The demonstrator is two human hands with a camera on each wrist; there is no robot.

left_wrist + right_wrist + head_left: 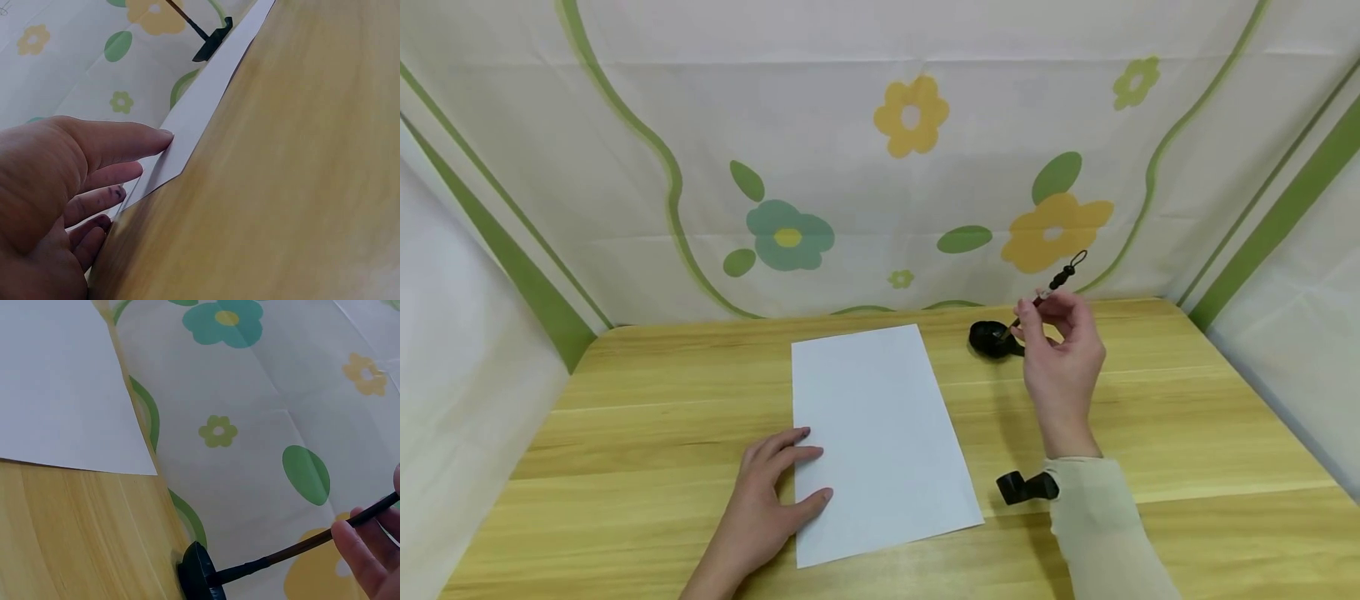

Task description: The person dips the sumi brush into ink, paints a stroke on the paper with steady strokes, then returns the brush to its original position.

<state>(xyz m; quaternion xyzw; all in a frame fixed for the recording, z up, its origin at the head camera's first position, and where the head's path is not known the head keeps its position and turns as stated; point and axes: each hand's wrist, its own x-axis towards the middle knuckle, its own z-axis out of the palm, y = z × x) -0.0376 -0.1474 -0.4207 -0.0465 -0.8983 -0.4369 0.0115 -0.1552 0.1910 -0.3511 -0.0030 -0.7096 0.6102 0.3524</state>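
My right hand point(1064, 360) pinches a writing brush point(301, 544) with a dark shaft and a looped cord at its top end. The brush slants down to the left, its tip inside a small black ink dish point(982, 340) with a short handle. What lies in the dish is too dark to make out. On the left edge of a white sheet of paper point(880, 425) rests my left hand point(767, 496), fingers spread and thumb touching the sheet. Dark smudges mark some fingertips of this hand point(44, 181) in the left wrist view.
The wooden table point(670, 400) meets a white curtain point(865, 183) printed with flowers at its back edge. More cloth hangs at both sides. A black wrist camera mount point(1026, 487) juts left from the right sleeve point(1105, 521), above the table.
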